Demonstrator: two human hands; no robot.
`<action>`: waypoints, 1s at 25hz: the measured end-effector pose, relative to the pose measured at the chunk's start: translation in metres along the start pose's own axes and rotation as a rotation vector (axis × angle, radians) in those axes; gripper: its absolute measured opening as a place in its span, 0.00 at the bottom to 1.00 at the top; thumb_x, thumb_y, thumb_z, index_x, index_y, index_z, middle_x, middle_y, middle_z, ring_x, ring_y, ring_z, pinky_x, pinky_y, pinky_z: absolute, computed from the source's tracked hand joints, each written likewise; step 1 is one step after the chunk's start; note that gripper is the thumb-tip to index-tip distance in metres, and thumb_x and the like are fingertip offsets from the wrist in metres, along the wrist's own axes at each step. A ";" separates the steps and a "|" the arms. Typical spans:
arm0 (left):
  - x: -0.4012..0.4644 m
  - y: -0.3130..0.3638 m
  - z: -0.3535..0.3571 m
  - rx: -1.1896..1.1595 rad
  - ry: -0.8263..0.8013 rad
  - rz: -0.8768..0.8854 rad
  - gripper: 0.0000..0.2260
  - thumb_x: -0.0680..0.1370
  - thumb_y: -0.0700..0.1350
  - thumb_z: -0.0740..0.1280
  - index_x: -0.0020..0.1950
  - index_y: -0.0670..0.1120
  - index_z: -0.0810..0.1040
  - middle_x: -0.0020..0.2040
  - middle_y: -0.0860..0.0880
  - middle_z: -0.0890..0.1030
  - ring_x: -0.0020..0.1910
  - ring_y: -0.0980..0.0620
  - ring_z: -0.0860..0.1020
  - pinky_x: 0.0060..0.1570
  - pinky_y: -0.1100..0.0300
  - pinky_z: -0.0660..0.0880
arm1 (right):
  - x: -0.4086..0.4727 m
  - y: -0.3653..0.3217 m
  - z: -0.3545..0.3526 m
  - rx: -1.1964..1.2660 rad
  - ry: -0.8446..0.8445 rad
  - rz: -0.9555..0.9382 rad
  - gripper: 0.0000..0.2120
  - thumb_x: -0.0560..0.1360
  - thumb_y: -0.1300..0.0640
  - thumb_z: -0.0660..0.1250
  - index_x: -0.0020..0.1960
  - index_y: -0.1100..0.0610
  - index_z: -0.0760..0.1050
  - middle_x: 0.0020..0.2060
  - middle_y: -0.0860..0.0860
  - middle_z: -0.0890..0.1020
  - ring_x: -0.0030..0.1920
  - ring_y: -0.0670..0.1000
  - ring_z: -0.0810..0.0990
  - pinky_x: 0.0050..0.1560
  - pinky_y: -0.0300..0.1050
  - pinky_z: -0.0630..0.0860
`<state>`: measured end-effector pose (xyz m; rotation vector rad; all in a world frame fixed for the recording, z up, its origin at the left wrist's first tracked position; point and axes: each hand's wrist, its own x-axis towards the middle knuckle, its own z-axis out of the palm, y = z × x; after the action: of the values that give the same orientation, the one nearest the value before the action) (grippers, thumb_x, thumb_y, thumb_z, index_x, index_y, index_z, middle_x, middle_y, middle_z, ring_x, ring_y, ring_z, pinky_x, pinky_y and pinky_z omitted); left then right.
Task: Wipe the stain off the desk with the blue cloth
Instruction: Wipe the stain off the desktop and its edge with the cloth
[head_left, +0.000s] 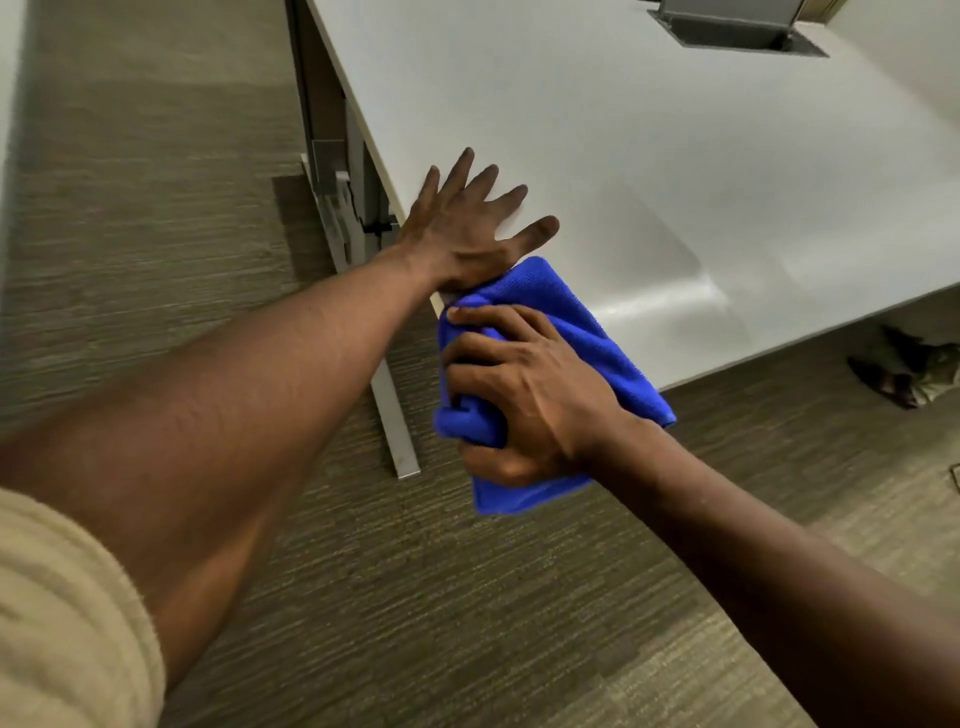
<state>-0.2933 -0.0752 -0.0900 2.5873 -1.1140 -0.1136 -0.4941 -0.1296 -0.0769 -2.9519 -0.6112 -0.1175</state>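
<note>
Carpeted floor (363, 597): grey-brown, striped weave, fills the lower and left field. White surface (649, 182): occupies the upper right; its near corner points toward the viewer, and a glossy streaked patch shows near the near edge. No stain can be made out. Metal leg frame (358, 218) stands under the left edge, with a foot bar running out over the floor. A recessed grey cable hatch (737, 31) sits at the far edge.

Blue cloth (566, 338): bunched, at the near corner, part lying on the surface, part hanging off the edge. Right hand (524, 395): fingers curled, grasping the cloth. Left hand (467, 228): released, fingers straight and spread, palm flat on the surface at the left edge, just beside the cloth. Dark footwear (904, 364) lies under the surface at right.
</note>
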 end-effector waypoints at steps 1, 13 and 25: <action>0.000 0.000 0.000 0.006 -0.006 0.001 0.46 0.70 0.78 0.36 0.82 0.57 0.57 0.84 0.47 0.54 0.84 0.46 0.42 0.80 0.40 0.42 | -0.003 -0.004 0.002 -0.006 0.017 -0.028 0.15 0.67 0.38 0.68 0.45 0.49 0.79 0.52 0.45 0.82 0.69 0.55 0.74 0.71 0.58 0.66; -0.001 -0.002 -0.003 -0.057 0.022 -0.014 0.38 0.78 0.74 0.43 0.82 0.56 0.59 0.84 0.48 0.57 0.84 0.46 0.46 0.81 0.41 0.44 | 0.001 -0.003 0.002 -0.034 -0.070 0.024 0.19 0.74 0.34 0.65 0.53 0.47 0.79 0.63 0.44 0.80 0.79 0.52 0.65 0.78 0.55 0.60; 0.002 -0.002 0.001 -0.071 0.036 -0.022 0.41 0.75 0.75 0.40 0.82 0.56 0.60 0.83 0.49 0.60 0.83 0.45 0.48 0.80 0.41 0.46 | 0.010 -0.001 0.000 0.000 -0.079 0.007 0.18 0.77 0.34 0.64 0.50 0.46 0.82 0.57 0.42 0.83 0.73 0.49 0.70 0.72 0.55 0.62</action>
<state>-0.2913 -0.0756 -0.0918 2.5299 -1.0494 -0.1087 -0.4852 -0.1248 -0.0753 -2.9700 -0.6113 0.0004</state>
